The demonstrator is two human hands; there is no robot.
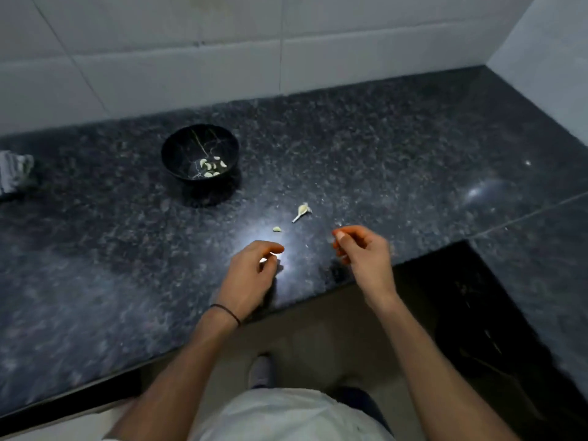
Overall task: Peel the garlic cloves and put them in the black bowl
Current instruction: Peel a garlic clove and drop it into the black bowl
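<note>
Black stone counter [397, 148], speckled and shiny, with a bright spot of light near its front edge. Behind it, a white tile wall [191, 74].

Far back on the left part of the counter, a black bowl [179, 144], standing upright, with thin pale lines on its inside. Down in the bowl, a small heap of peeled garlic cloves [210, 167], pale and curved, all close together.

In front of the bowl and off to the right, a dry garlic stem [303, 211] flat on the stone, whitish, thin stalk pointing toward the near edge. Near it, a bit closer and to the left, one small garlic clove [277, 229] alone on the counter, touching nothing.

Near the front edge, left hand [251, 272] over the bright spot, fingers curled, tips of thumb and first finger close together. Too much glare to tell: pinching something or not. Thin black band [226, 313] round that wrist.

Right hand [366, 253] apart from the left one, fingers curled in, thumb near the first finger. Maybe a tiny pale scrap there, but too blurry to be sure.

Grey cloth [14, 173] bunched up at the far left edge of the counter. Below the counter, a pale floor [318, 329], a grey shoe [262, 370] and a white shirt [286, 415].
</note>
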